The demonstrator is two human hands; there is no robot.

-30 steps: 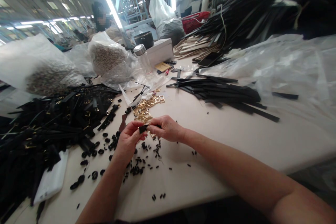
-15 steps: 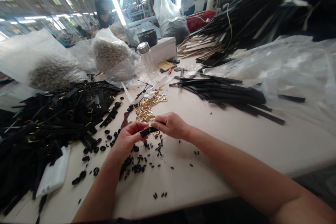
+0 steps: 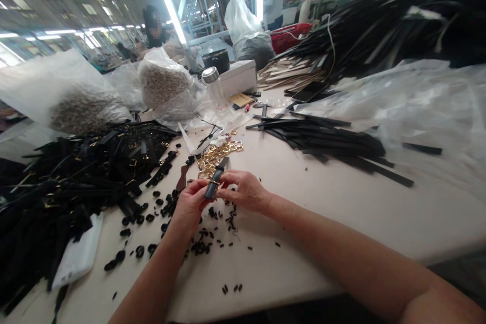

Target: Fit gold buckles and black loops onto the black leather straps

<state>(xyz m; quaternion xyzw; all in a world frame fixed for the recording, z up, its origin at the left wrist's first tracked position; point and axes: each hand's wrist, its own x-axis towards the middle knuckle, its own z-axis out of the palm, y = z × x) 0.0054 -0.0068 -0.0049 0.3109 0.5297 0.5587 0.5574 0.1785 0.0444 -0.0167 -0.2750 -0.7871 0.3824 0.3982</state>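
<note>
Both of my hands meet over the table [image 3: 304, 243] just in front of me. A short black strap [image 3: 214, 180] with a small gold buckle on it stands tilted between them. My left hand [image 3: 190, 206] pinches its lower end and my right hand [image 3: 245, 191] pinches it from the right side. Just beyond the strap lies a heap of gold buckles [image 3: 218, 153]. Small black loops [image 3: 207, 235] are scattered under and around my hands.
A big pile of black straps with gold buckles [image 3: 76, 172] fills the left side, with a white phone-like slab [image 3: 78, 258] at its edge. Long black strips [image 3: 326, 136] lie to the right, beside clear plastic sheeting [image 3: 417, 106]. Bags of parts [image 3: 163, 83], a bottle [image 3: 213, 87] and a white box [image 3: 239, 75] stand behind. People stand farther back.
The strap has turned from lying crosswise between my hands to standing nearly upright, and its gold buckle now shows. My hands have stayed in the same spot.
</note>
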